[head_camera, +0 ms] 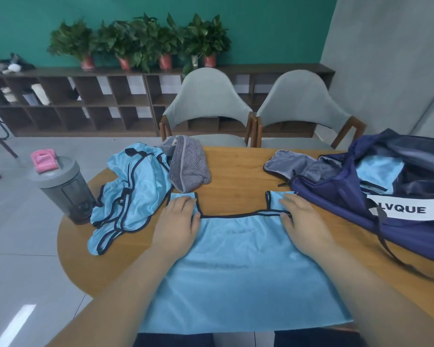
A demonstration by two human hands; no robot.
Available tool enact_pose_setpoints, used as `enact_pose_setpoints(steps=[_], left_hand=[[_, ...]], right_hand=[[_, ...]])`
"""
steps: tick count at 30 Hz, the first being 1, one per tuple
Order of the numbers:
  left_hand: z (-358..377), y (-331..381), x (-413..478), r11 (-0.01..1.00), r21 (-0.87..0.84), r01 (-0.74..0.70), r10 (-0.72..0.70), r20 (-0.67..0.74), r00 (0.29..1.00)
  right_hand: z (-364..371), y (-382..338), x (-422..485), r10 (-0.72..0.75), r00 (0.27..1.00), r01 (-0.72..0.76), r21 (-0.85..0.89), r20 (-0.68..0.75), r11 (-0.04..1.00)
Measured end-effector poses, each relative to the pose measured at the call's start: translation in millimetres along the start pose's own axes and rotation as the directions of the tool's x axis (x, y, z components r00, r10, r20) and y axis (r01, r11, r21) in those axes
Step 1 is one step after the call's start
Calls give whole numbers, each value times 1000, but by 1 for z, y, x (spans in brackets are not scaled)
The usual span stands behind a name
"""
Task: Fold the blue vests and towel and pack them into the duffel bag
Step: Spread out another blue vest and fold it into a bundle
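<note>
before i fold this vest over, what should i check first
1. Flat vest smoothed out: ok, though its hem hangs off the table.
2. Left hand on its shoulder strap: ok.
3. Right hand on the other strap: ok.
4. Crumpled vests clear of the left strap: cannot tell, they lie right beside it.
5. Duffel bag open: ok, one folded blue piece inside.
6. Striped towel folded: not ok, bunched up.
</note>
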State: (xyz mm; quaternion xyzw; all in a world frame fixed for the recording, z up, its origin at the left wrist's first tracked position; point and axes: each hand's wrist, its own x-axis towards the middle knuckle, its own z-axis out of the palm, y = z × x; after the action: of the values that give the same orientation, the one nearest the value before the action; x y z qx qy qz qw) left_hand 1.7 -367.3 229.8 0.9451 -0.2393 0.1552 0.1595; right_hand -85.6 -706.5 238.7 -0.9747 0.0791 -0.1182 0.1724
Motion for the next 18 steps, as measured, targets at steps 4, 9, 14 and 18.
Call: enact_pose_setpoints(steps=[4, 9, 14, 18], left_hand=[[-11, -24, -5, 990, 97, -105, 99, 67, 993], [-27, -45, -3, 999, 21, -24, 21, 147, 989], [-45, -47, 0, 995, -60, 81, -65, 240, 969], [-50, -49, 0, 982, -109, 153, -115, 297, 948]], right_hand=[[-9, 25, -10, -53, 998, 50, -121, -23, 991], [-22, 29, 0, 26, 1000, -25, -158, 3, 987], [-26, 32, 3, 33, 999, -35, -91, -21, 995], [-29, 36, 1, 42, 995, -33, 97, -87, 995]])
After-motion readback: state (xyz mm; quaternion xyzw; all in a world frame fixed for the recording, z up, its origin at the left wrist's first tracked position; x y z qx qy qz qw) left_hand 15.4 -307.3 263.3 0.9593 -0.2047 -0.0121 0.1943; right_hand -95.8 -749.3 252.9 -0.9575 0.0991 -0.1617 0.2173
